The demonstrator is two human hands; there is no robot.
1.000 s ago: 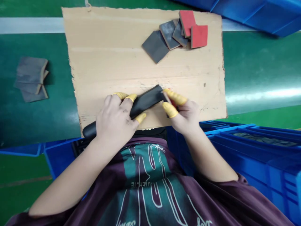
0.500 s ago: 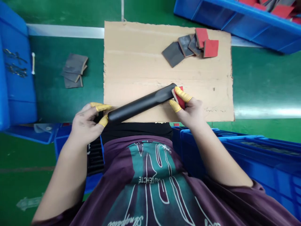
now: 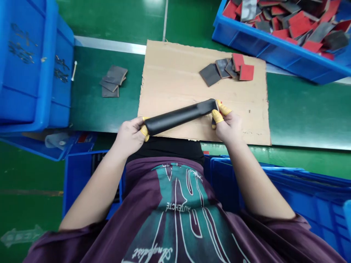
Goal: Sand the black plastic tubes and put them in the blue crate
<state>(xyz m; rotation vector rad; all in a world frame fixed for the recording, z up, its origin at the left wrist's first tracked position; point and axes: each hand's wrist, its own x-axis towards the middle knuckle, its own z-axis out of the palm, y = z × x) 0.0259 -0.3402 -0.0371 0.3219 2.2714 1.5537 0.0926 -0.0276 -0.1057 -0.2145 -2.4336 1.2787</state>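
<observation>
A long black tube [image 3: 181, 116], narrowed and flattened toward its right end, is held slantwise just above the cardboard, right end farther away. My left hand [image 3: 131, 136], with yellow finger cots, is closed around the tube's left end. At the other end, my right hand [image 3: 227, 122], also in yellow cots, pinches a small square pad [image 3: 217, 105] against the tube's tip. Fingers hide most of that pad; only thin bits of it show. Beyond the tube, several dark grey and red square pads [image 3: 210, 74] lie overlapping on the cardboard sheet [image 3: 170, 84].
Several grey pads [image 3: 114, 76] are stacked on the green table [image 3: 90, 106] at left. A blue bin [image 3: 257, 40] full of red and grey pads stands at back right. Blue crates [image 3: 35, 73] rise at the left edge; more blue crates [image 3: 301, 197] are beside me below the table.
My left hand has closed on the tube's left end. My right hand has turned and brought the pad against the right tip, covering most of its red face. The camera view has shifted.
</observation>
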